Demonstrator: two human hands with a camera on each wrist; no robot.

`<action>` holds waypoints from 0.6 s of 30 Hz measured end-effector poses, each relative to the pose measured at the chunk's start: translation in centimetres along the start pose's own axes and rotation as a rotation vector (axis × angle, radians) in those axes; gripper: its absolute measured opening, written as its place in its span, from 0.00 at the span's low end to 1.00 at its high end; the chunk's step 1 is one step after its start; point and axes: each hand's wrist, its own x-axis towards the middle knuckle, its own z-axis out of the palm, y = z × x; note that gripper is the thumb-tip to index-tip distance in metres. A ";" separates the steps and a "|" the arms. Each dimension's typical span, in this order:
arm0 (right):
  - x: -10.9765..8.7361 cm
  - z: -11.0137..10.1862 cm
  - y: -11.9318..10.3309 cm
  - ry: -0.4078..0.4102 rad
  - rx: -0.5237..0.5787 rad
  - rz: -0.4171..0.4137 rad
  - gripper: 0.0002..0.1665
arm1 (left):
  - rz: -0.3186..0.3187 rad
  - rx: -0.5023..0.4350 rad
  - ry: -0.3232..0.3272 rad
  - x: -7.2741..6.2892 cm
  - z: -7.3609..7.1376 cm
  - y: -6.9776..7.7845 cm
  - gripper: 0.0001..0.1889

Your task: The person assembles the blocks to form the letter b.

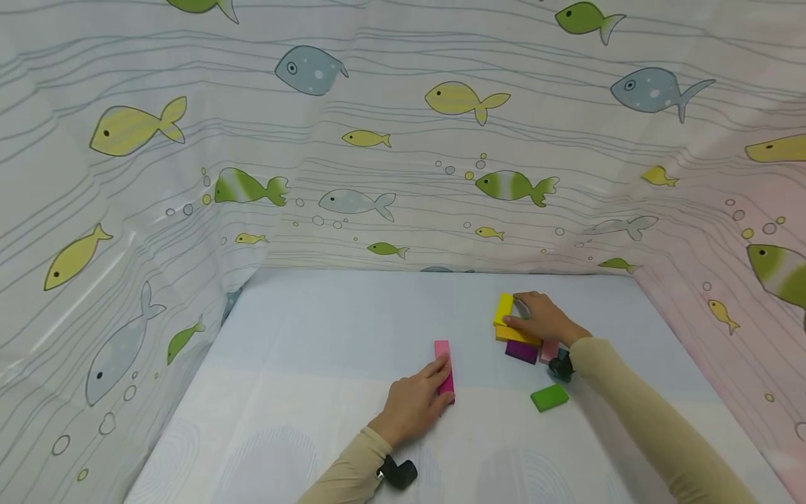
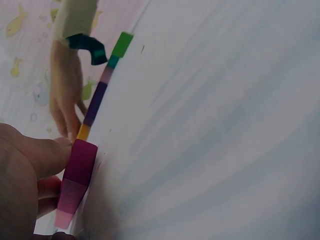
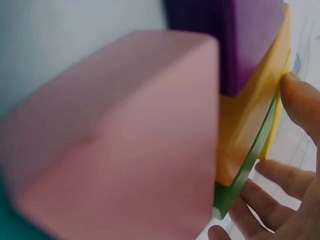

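Observation:
My left hand (image 1: 412, 406) holds a row of pink and magenta blocks (image 1: 443, 348), set end to end on the table; its thumb lies by the near magenta end (image 2: 81, 161). Further right, my right hand (image 1: 543, 318) has thumb and fingers around a thin green block (image 3: 235, 192), mostly hidden in the head view. Next to it are a yellow block (image 1: 504, 308) and an orange block (image 1: 508, 334). A purple block (image 1: 521, 351) and a light pink block (image 3: 150, 135) sit on the near side. A teal block is partly hidden behind the right wrist's camera.
A separate green block (image 1: 550, 397) lies nearer on the white table (image 1: 315, 322). Fish-printed sheeting (image 1: 403, 161) rises behind the table and along both sides. A small black camera (image 1: 399, 472) is on the left wrist, another (image 1: 560, 365) on the right.

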 end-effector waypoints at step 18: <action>2.1 0.6 -1.9 -0.001 0.033 0.010 0.48 | -0.004 0.003 -0.029 0.0 -0.3 -0.1 0.30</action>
